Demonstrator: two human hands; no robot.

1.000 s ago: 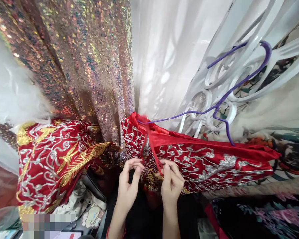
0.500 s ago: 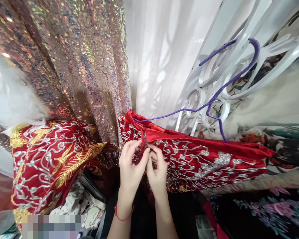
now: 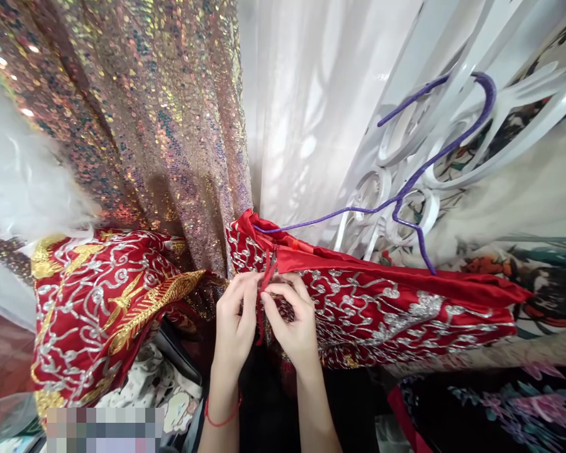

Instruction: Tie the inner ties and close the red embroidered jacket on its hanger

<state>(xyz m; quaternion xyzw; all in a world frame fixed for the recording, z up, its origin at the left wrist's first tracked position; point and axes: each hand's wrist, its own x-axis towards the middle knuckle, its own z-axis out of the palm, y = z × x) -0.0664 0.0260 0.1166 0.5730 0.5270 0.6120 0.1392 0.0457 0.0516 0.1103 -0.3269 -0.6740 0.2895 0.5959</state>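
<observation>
A red garment (image 3: 372,308) with silver embroidery hangs from a purple hanger (image 3: 311,220), its smooth red satin band along the top. At the slit in that band, a narrow red ribbon (image 3: 267,270) runs down between my fingers and dangles below them. My left hand (image 3: 233,321) is closed, pinching at the ribbon from the left side. Close beside it, my right hand (image 3: 295,321) has thumb and forefinger pinched on the same ribbon. The fingertips partly cover where the ribbon meets the garment. A red string bracelet (image 3: 221,415) circles the left wrist.
Another red piece (image 3: 89,302) with gold and silver embroidery lies at left. Behind it hangs a sequinned curtain (image 3: 170,113), with white feathery material (image 3: 33,163) at the far left. The hanger's hook sits on a white scrollwork frame (image 3: 387,151). Dark floral cloth (image 3: 509,409) is at lower right.
My hands have shifted a little apart at the fingertips, the right thumb and forefinger now pinching more to the left. More of the red ribbon shows, hanging below the fingers.
</observation>
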